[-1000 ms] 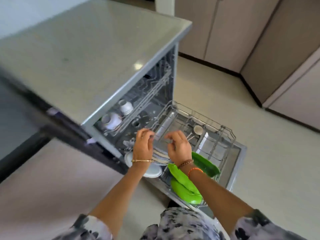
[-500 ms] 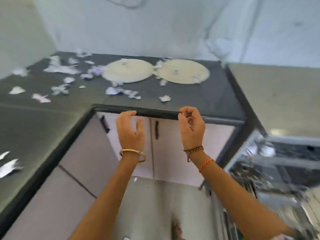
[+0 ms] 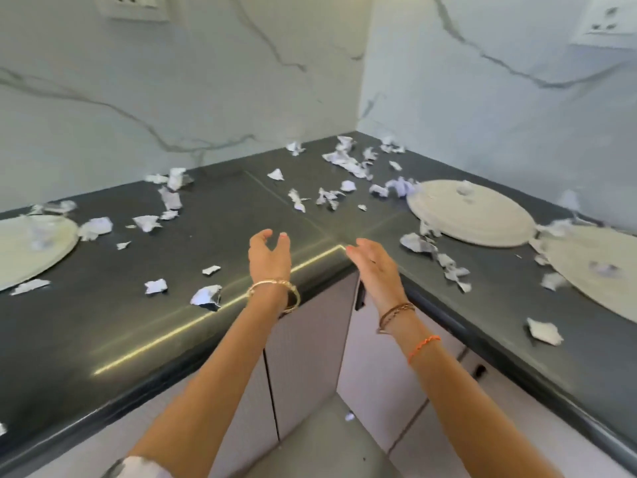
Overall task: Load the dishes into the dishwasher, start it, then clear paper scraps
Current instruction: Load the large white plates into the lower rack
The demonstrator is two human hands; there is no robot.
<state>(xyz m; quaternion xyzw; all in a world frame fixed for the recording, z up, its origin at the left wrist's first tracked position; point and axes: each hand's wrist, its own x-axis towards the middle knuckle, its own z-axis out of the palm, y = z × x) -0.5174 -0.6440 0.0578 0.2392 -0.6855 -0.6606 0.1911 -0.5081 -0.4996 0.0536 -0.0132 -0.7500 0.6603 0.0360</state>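
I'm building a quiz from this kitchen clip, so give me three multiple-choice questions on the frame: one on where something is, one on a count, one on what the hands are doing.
1. Where do most paper scraps lie?
A. on the dark countertop
B. in a bin
C. in a drawer

2. How many round placemats show?
A. one
B. three
C. five

3. What do the left hand and right hand hold?
A. a plate
B. a cloth
C. nothing

Answers: 1 A, scraps litter the counter; 2 B, one at left and two at right; 3 C, both hands hover open over the counter's inner corner.
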